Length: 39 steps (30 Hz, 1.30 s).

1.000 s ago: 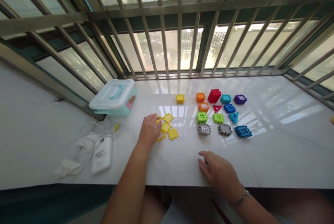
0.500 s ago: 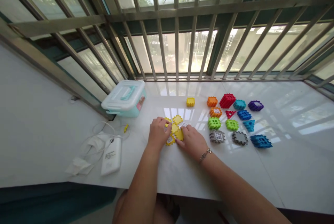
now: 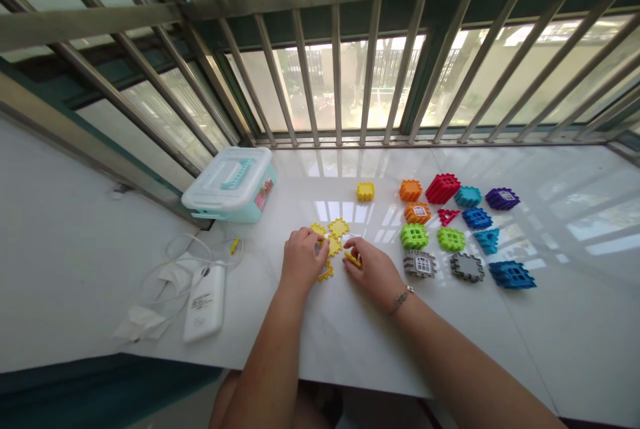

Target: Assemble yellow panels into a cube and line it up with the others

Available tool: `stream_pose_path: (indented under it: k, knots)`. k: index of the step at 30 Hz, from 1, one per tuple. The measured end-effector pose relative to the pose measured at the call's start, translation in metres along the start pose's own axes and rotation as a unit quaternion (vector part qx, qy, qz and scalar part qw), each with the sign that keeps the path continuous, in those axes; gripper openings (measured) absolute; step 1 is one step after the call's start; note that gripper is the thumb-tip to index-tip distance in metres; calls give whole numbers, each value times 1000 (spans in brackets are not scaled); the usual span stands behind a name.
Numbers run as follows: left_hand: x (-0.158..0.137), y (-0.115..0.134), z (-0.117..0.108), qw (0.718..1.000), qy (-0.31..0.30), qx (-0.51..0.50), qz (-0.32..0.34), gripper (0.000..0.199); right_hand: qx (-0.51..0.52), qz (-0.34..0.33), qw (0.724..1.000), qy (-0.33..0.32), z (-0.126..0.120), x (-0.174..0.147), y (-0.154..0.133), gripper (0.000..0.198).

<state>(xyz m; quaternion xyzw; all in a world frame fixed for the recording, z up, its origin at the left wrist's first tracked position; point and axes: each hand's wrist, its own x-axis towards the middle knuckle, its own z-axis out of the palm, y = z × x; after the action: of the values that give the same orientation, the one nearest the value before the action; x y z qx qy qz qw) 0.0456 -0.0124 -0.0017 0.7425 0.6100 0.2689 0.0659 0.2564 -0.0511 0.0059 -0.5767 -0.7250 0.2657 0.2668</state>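
You, both hands over a pale, glossy surface (image 3: 340,336) by a barred window: your R hand (image 3: 373,269) has its grip closed on a yellow tile (image 3: 353,258), pinched btwn thumb and fingers, approx. edge-on and just R of the other yellow pcs. Your L hand (image 3: 304,257) curls over the L side of that group; its fingertips are partly hidden, so can't tell whether that grip has a pc. or only rests there.

Flat nr. your L hand: a far tile (image 3: 339,227), a middle tile (image 3: 333,245) and a labelled tile (image 3: 325,272), the last partly under your thumb side. Risk no. 1: the R grip looks to be on a thin edge, so a loose pinch could let the tile twist or drop onto its neighbors. No. 2: the surface looks slick, so a nudge from your L fingers could slide the flat pcs. apart. No. 3: toothed edges lie v. close together and could catch, dragging one tile w/ another.

Farther R, a lime stack (image 3: 414,236) and a gray stack (image 3: 420,264) stand near your R wrist; a wide elbow swing could knock them out of line. On your L, a white device (image 3: 205,302) lies beside a loose cable (image 3: 173,242), which your L forearm could snag if it drifts that way.
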Motion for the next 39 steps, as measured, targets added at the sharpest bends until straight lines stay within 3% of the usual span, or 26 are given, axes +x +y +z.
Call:
stream_pose_path:
  k: [4,9,11,14,17,26,34,39]
  knots:
    - [-1,1,1,1000,5,-8,9,6,5,-39,998,44,3,4,4,22]
    - [-1,3,1,1000,5,-15,12,8,-60,-115,991,20,3,4,3,25]
    - [-1,3,0,1000,0,-15,7,8,-73,-125,989,15,1,2,1,35]
    - [0,3,-1,1000,-6,-14,0,7,-100,-113,988,14,-3,-1,-5,57]
    - [0,3,-3,1000,-13,-13,-6,6,-126,-79,989,4,-6,-3,-9,66]
    - [1,1,-3,999,-26,-10,-16,9,-116,-50,992,-16,-3,-2,-4,61]
    - [-2,3,-5,999,-46,9,-1,44,-87,-42,995,10,0,-2,-2,57]
    - [-3,2,-4,998,-55,21,-2,49,-126,-38,991,17,-4,-4,-5,66]
